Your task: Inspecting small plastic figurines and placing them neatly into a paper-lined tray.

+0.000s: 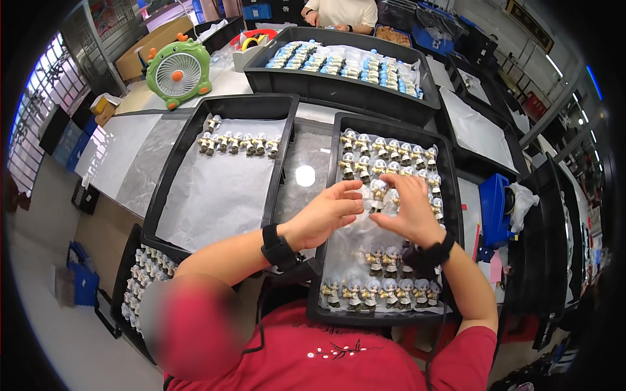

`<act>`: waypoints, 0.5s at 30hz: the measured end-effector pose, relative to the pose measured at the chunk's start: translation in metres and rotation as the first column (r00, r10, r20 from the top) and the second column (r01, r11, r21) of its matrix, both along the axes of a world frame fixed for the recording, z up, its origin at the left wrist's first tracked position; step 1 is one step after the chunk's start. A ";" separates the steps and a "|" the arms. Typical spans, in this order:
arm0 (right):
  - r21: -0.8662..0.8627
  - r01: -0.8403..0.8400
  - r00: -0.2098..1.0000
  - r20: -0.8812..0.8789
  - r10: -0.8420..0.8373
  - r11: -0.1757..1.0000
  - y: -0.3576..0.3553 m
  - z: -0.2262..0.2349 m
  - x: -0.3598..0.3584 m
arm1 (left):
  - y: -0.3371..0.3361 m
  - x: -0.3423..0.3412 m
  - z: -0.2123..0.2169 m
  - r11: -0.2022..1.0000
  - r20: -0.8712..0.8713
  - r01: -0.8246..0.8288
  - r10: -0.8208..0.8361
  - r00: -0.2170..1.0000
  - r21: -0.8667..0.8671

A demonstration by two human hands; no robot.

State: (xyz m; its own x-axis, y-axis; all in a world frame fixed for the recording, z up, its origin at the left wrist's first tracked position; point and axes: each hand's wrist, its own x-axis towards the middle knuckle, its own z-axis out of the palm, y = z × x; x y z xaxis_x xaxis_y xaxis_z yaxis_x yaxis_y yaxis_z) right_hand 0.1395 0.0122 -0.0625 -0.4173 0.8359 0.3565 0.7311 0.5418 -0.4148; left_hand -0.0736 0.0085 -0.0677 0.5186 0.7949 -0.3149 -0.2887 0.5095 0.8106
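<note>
A small figurine (378,194) with pale hair and a white and dark outfit is held up over the right-hand tray (338,153). My right hand (412,212) curves around it, fingertips at its head and thumb near its base. My left hand (336,207) is just left of the figurine, its fingers loosely curled and apart, with nothing seen in them. Similar figurines (385,293) stand in rows at the near and far ends of this tray, which is lined with clear plastic. My right hand hides part of the middle rows.
To the left, a black tray (176,166) lined with white sheet holds a row of figurines (241,143). A green fan (177,73) stands behind it. Farther back, a large black bin (339,85) holds blue-and-white figurines; a person (342,12) sits beyond. A blue holder (495,212) stands right.
</note>
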 end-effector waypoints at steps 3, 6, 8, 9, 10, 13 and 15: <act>0.041 -0.107 0.986 -0.120 0.111 0.993 -0.026 0.019 -0.018 | -0.003 -0.005 -0.003 0.996 0.206 0.086 -0.080 0.975 -0.023; 0.077 -0.174 0.967 -0.178 0.185 0.982 -0.034 0.019 -0.020 | -0.006 -0.006 0.004 0.988 0.259 0.146 -0.152 0.954 0.041; 0.100 -0.178 0.967 -0.168 0.193 0.979 -0.034 0.018 -0.017 | -0.005 -0.006 0.002 0.979 0.241 0.168 -0.192 0.951 0.114; 0.123 -0.179 0.967 -0.161 0.197 0.976 -0.033 0.016 -0.017 | -0.006 -0.006 0.002 0.979 0.240 0.169 -0.192 0.952 0.110; 0.120 -0.177 0.967 -0.164 0.196 0.977 -0.032 0.013 -0.017 | -0.007 -0.005 0.004 0.977 0.255 0.170 -0.199 0.946 0.132; 0.130 -0.189 0.962 -0.174 0.210 0.973 -0.029 0.009 -0.017 | -0.009 -0.004 0.006 0.971 0.245 0.174 -0.210 0.947 0.162; 0.121 -0.202 0.953 -0.203 0.224 0.972 -0.028 0.009 -0.017 | -0.009 -0.004 0.004 0.970 0.220 0.176 -0.211 0.952 0.170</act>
State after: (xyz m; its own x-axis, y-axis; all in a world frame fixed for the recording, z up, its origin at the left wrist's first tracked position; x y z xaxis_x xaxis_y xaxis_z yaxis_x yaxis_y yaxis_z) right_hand 0.1224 -0.0160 -0.0535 -0.4872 0.6922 0.5324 0.4944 0.7212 -0.4853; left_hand -0.0777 -0.0005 -0.0640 0.7122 0.6999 -0.0534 -0.3876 0.4556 0.8014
